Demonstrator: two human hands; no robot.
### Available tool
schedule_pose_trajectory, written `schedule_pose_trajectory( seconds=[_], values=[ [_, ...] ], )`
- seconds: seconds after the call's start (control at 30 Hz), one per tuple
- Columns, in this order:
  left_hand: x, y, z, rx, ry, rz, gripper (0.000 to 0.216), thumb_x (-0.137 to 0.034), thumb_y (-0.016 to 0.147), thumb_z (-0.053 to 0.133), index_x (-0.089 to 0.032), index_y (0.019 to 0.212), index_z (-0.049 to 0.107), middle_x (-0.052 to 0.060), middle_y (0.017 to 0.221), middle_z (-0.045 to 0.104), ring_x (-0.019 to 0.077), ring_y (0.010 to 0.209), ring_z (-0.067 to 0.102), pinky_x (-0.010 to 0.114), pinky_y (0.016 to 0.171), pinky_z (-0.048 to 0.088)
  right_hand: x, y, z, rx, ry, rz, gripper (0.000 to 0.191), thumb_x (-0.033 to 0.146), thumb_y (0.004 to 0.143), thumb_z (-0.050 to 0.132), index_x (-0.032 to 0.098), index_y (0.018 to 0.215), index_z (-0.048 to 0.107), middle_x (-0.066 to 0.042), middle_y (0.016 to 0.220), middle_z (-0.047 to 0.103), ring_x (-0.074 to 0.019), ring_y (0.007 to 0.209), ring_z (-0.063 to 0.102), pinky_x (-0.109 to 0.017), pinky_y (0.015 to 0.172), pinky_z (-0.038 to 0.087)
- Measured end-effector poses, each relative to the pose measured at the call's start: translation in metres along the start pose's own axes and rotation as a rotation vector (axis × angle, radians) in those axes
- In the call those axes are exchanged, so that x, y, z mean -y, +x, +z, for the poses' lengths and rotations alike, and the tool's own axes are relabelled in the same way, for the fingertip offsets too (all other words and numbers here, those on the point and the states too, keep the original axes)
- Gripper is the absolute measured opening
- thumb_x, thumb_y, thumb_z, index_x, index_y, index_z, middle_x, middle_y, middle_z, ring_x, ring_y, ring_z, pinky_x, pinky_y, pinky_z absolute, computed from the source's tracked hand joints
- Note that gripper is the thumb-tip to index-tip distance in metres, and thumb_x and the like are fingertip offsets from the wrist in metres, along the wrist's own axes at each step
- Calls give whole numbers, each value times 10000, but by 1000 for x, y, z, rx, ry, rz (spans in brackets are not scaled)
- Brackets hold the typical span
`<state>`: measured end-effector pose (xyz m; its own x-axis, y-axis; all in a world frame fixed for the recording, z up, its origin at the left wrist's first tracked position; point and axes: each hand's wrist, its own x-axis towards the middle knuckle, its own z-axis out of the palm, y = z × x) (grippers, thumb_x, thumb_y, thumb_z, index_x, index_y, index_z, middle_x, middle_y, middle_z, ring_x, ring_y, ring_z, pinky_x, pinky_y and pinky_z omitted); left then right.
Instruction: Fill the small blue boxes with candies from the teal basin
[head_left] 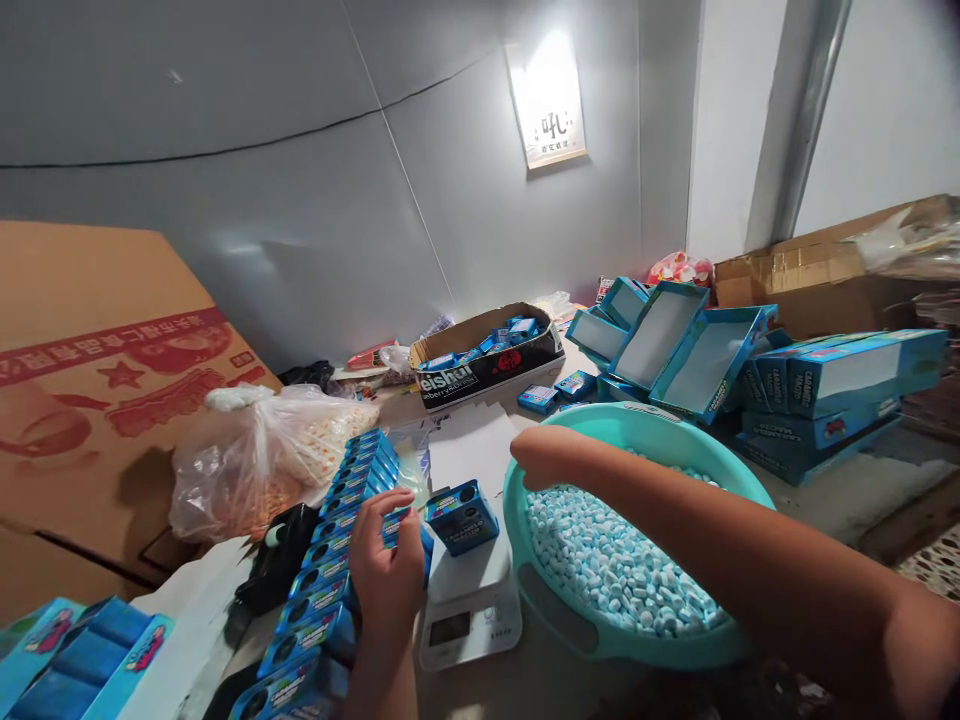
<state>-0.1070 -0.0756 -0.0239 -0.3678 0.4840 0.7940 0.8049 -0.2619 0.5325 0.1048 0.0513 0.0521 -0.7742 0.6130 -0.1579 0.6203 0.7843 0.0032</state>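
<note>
My left hand (386,565) rests on a long row of small blue boxes (337,540), fingers curled round one box in the row. My right hand (538,455) reaches over the rim of a teal basin (525,560) full of pale blue and white tablets (615,565); its fingers are bent down out of sight. One small blue box (461,515) stands on a white kitchen scale (469,615) between my two hands.
A clear plastic bag (255,455) lies left of the row. A black-sided carton (487,365) holds more small boxes. Open blue trays (675,345) and stacked blue cartons (840,390) stand to the right. Brown cardboard (97,380) leans on the left.
</note>
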Motion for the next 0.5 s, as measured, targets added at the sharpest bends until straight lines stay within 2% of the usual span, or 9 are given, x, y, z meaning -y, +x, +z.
schedule_pose_trajectory(
  seconds=[0.13, 0.37, 0.5],
  values=[
    [-6, -2, 1, 44, 36, 28, 94, -196, 866, 541, -227, 888, 627, 36, 963, 651, 202, 966, 623, 388, 926, 492, 3, 2, 1, -124, 9, -54, 331, 180, 752, 592, 89, 1015, 770, -174, 929, 748, -291, 874, 706, -316, 685, 504],
    [-6, -5, 7, 105, 72, 99, 142, -166, 839, 518, -219, 884, 641, 40, 983, 661, 208, 984, 632, 374, 914, 510, 11, 6, 3, -288, 126, -137, 358, 188, 847, 523, 147, 1131, 736, -118, 1031, 752, -245, 964, 682, -305, 795, 470],
    [-4, -5, 8, 118, 106, 136, 145, -156, 843, 516, -215, 892, 639, 44, 973, 659, 209, 978, 628, 372, 913, 509, 14, 8, 7, -351, 191, -226, 316, 208, 879, 528, 154, 1121, 724, -105, 1051, 736, -219, 941, 669, -290, 782, 450]
  ],
)
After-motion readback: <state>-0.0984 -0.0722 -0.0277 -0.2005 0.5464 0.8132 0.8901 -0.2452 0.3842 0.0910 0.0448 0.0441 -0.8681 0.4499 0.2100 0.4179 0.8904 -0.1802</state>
